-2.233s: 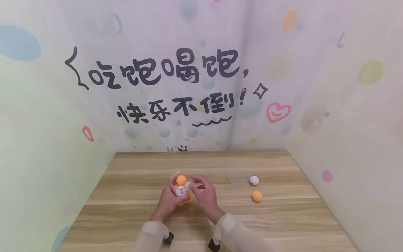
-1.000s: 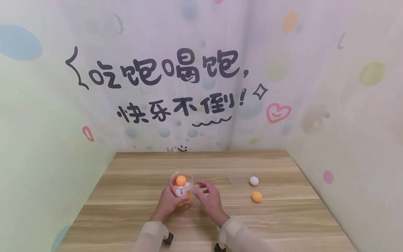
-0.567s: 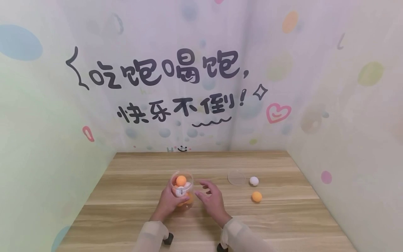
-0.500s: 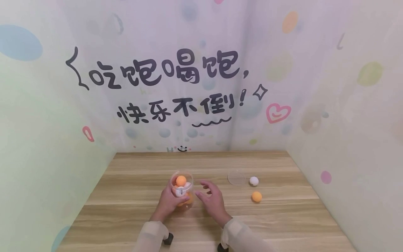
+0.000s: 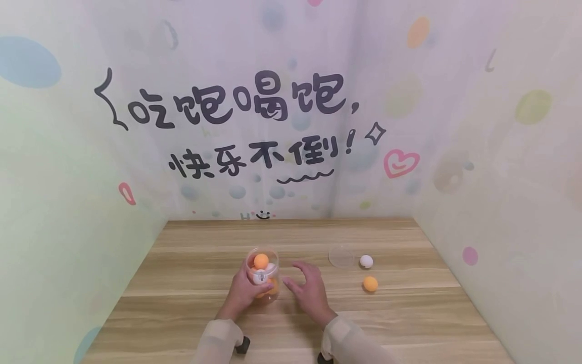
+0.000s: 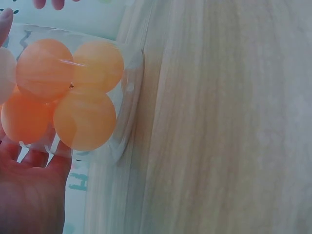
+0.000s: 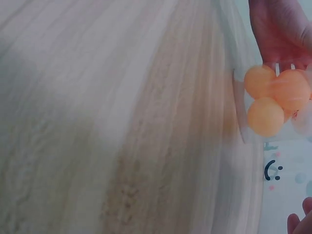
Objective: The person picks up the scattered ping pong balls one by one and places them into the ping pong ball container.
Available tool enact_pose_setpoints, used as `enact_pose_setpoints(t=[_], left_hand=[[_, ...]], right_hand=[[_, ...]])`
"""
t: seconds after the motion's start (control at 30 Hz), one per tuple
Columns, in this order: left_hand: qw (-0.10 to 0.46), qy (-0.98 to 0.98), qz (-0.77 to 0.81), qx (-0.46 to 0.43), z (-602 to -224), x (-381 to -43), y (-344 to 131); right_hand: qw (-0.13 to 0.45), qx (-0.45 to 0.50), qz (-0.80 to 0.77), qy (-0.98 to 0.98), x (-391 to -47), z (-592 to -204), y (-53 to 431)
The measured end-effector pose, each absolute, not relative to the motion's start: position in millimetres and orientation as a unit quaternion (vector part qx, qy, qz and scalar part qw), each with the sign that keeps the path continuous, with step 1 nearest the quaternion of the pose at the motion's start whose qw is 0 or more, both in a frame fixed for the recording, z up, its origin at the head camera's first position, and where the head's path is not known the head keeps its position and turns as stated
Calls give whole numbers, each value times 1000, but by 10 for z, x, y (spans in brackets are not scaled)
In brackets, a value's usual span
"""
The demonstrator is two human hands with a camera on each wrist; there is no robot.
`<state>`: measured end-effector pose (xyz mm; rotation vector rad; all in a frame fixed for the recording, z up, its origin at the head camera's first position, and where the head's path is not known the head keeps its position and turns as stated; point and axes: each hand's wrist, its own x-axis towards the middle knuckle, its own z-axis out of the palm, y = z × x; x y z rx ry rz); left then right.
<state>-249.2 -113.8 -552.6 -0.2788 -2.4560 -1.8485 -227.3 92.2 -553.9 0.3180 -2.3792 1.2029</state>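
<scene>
My left hand [image 5: 243, 289] grips a clear plastic jar [image 5: 274, 288] from its left side, the thumb across the front. Inside are several orange and white ping-pong balls; an orange ball [image 5: 261, 261] lies at the top and a printed white ball [image 5: 259, 276] below it. In the left wrist view the fingers curl behind the jar, with orange balls [image 6: 85, 119] showing through its wall. My right hand [image 5: 311, 293] hovers to the right of the jar, apart from it, thumb and fingers spread and holding nothing.
Right of the hands, a clear round lid [image 5: 341, 256] lies on the wooden table [image 5: 400, 323]. Beside it rest a loose white ball [image 5: 366, 261] and a loose orange ball [image 5: 370, 284]. Printed walls [image 5: 291, 202] enclose the table at the back and sides.
My right hand has let go of a white ball in the jar's mouth and drawn back to the right. The left hand and jar stay in place.
</scene>
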Motion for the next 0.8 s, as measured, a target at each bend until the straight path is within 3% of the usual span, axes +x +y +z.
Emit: enact_pose_setpoints(t=[0.8], left_hand=[[32, -793, -600, -99, -5536, -2497, -1142]], right_hand=[[215, 80, 288, -930, -2306, -5663, 1061]])
